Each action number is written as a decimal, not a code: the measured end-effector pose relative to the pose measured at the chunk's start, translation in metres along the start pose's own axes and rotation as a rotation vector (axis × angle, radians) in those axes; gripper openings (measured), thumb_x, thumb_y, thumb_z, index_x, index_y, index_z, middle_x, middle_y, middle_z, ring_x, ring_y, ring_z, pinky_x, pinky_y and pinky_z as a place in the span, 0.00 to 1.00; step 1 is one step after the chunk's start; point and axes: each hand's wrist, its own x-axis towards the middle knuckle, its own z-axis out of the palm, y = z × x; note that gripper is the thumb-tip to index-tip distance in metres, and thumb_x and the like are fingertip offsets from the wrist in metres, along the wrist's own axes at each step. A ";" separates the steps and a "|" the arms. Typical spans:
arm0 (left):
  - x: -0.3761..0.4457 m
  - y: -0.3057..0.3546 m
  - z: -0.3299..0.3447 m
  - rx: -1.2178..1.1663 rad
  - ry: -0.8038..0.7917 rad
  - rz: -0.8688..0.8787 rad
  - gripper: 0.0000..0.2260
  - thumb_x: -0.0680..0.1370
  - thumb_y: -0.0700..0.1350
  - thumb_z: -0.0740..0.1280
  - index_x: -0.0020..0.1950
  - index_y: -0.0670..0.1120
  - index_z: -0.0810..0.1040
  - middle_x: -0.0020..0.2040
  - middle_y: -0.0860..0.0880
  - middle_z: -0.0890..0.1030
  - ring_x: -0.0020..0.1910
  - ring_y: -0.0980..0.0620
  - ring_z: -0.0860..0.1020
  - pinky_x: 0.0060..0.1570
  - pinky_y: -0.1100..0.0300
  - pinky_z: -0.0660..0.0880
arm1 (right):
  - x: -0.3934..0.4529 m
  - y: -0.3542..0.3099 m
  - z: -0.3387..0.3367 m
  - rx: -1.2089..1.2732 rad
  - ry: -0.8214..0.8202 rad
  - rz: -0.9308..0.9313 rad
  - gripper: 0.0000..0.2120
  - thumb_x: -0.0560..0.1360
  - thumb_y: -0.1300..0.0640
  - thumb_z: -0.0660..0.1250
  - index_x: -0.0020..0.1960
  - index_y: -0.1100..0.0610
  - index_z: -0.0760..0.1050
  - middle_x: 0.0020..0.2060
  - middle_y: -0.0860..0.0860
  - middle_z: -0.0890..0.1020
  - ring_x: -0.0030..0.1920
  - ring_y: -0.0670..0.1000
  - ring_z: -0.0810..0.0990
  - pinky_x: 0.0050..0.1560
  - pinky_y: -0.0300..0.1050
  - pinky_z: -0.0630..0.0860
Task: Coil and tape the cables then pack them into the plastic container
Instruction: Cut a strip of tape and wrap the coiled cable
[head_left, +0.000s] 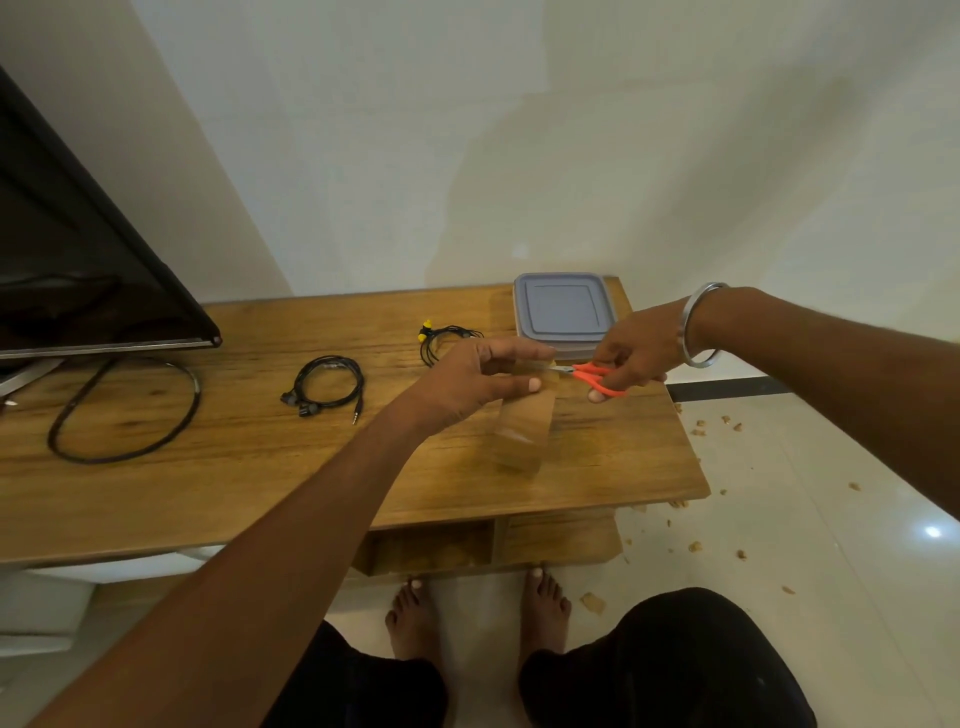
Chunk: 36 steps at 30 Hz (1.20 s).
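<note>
Two coiled black cables (327, 387) (447, 340) lay mid-table; the lidded container (563, 312) sat at the far right corner — clear tape (522, 431) hung above.

1. No text, label, brand, number or sign could be read anywhere in the view.
2. The lid of the plastic container (563, 306), just beyond the right hand (631, 353), bore only a plain raised square outline, with no lettering that could be made out.
3. The orange-handled scissors (597, 376) in that hand showed no marking.
4. The dark screen (78, 260), far out past the left hand (467, 384), showed no logo.
</note>
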 end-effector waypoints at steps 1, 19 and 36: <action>0.000 0.000 0.000 0.001 0.001 -0.001 0.17 0.75 0.36 0.71 0.63 0.45 0.80 0.62 0.49 0.80 0.61 0.52 0.79 0.62 0.55 0.76 | 0.000 0.000 0.000 -0.004 0.008 -0.003 0.24 0.71 0.34 0.62 0.45 0.57 0.76 0.34 0.53 0.79 0.36 0.51 0.76 0.43 0.44 0.73; 0.000 0.000 0.000 -0.001 -0.004 0.008 0.18 0.75 0.36 0.71 0.64 0.44 0.79 0.61 0.49 0.81 0.56 0.56 0.80 0.52 0.64 0.76 | 0.004 -0.001 0.003 0.032 0.041 -0.026 0.21 0.72 0.37 0.63 0.44 0.56 0.76 0.34 0.53 0.79 0.35 0.51 0.77 0.41 0.42 0.73; 0.000 0.002 0.001 0.002 -0.016 -0.018 0.18 0.75 0.36 0.71 0.65 0.45 0.79 0.62 0.50 0.80 0.57 0.56 0.80 0.55 0.63 0.77 | 0.002 0.002 0.000 0.002 0.075 -0.047 0.16 0.73 0.40 0.63 0.38 0.52 0.74 0.32 0.52 0.78 0.32 0.49 0.75 0.40 0.42 0.73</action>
